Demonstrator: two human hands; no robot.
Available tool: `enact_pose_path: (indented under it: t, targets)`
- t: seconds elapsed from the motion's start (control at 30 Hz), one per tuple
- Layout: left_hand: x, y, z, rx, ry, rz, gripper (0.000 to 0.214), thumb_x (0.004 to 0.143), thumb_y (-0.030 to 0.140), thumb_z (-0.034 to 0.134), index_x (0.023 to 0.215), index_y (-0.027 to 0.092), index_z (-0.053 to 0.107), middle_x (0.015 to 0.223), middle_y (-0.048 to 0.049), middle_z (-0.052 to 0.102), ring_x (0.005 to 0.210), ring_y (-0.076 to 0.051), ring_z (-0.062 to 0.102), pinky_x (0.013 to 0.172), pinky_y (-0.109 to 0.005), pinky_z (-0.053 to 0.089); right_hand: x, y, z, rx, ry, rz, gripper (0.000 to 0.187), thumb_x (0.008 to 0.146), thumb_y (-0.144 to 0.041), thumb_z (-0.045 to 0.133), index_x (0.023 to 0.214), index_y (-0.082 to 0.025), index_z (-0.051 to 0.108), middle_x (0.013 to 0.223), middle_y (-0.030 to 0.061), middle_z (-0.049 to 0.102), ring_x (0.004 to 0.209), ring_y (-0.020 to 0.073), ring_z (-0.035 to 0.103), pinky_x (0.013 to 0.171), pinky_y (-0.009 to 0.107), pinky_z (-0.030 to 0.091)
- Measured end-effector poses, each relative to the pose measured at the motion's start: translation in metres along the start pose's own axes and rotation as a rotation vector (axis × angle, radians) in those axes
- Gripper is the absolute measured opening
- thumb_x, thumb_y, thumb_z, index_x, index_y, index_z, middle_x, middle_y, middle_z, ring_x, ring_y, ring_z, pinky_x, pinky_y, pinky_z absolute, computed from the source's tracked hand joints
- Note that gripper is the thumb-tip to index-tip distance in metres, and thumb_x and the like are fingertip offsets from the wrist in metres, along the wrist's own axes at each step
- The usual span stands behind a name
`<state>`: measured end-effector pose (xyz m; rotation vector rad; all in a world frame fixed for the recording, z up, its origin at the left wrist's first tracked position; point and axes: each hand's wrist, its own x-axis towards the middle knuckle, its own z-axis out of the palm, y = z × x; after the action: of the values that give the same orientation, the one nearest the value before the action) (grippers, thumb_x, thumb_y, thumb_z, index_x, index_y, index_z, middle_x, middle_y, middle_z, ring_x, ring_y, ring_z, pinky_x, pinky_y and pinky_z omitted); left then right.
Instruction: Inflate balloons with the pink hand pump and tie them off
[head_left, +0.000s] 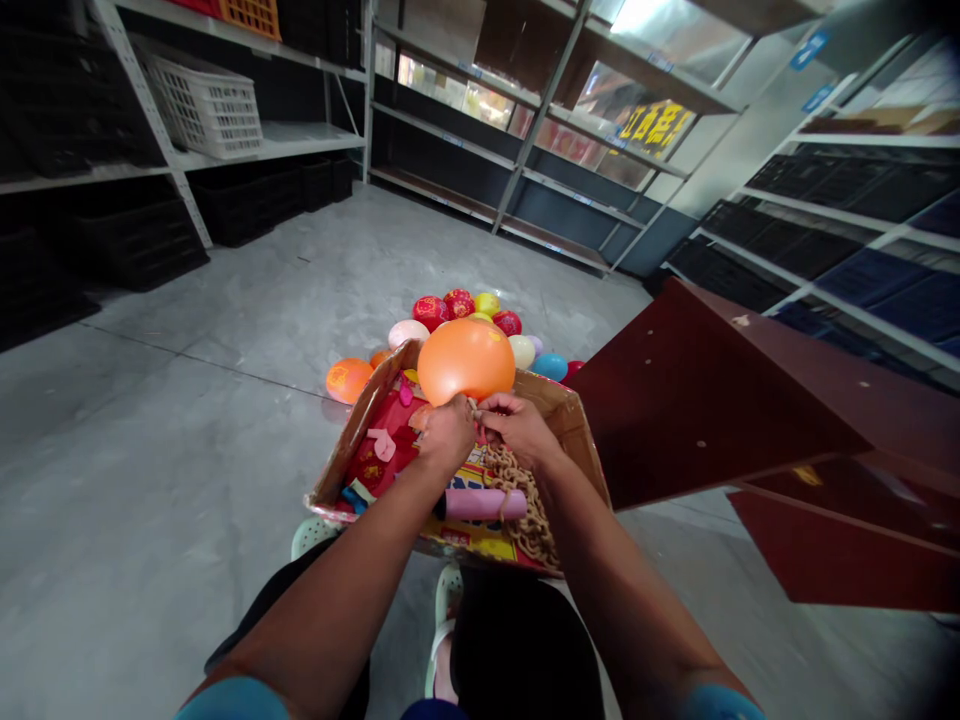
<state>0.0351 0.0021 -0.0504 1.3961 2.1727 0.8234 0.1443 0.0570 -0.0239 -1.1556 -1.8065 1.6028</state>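
An inflated orange balloon stands above an open cardboard box, its neck pointing down toward me. Closed round that neck is my left hand. My right hand meets it there, thumb and fingertips pinched on what looks like a thin tan string; the fingers partly hide it. Below my right wrist a heap of tan string lies in the box. A pink balloon pump rests across the middle. Flat balloons, among them a pale pink one, are scattered on the left.
Several inflated balloons, such as a red one and a blue one, lie on the floor beyond the box. Dark red boards stand close on the right. Shelves line the walls, with a white basket on the left.
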Motion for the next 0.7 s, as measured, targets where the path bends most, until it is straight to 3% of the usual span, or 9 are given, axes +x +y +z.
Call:
enact_pose_path:
  t: [0.13,0.37,0.43,0.7]
  targets:
    - [0.0,0.0,-0.001,-0.001,0.015,0.023,0.026,0.09,0.022,0.037,0.098,0.011,0.06,0.082,-0.0135,0.065,0.079,-0.022,0.064,0.067,-0.029,0.044,0.0,0.002,0.005,-0.059,0.012,-0.044,0.02,0.07,-0.036,0.061,0.065,-0.021,0.049,0.047,-0.0071,0.048,0.04,0.008,0.04,0.042,0.022,0.032]
    - [0.001,0.005,-0.001,-0.189,0.069,0.046,0.029,0.093,0.028,0.037,0.086,0.017,0.062,0.082,-0.0088,0.066,0.081,-0.018,0.062,0.073,-0.027,0.043,-0.001,0.007,0.013,-0.655,0.503,-0.352,0.011,0.076,-0.03,0.051,0.069,-0.021,0.05,0.068,0.0011,0.058,0.067,0.0167,0.054,0.064,0.03,0.041]
    - [0.002,0.004,0.001,-0.248,0.076,0.024,0.025,0.091,0.028,0.04,0.084,0.017,0.062,0.078,-0.007,0.065,0.078,-0.017,0.061,0.071,-0.026,0.042,-0.003,0.009,0.014,-0.658,0.521,-0.386,0.011,0.077,-0.03,0.052,0.071,-0.021,0.051,0.071,0.002,0.059,0.069,0.0171,0.055,0.066,0.031,0.043]
    - [0.005,-0.001,0.001,-0.413,0.075,-0.044,0.024,0.087,0.026,0.042,0.072,0.017,0.058,0.065,-0.0016,0.059,0.062,-0.013,0.054,0.06,-0.023,0.037,-0.008,0.02,0.017,-0.386,0.385,-0.479,0.013,0.082,-0.032,0.054,0.078,-0.02,0.058,0.079,0.0022,0.061,0.071,0.0149,0.058,0.065,0.027,0.047]
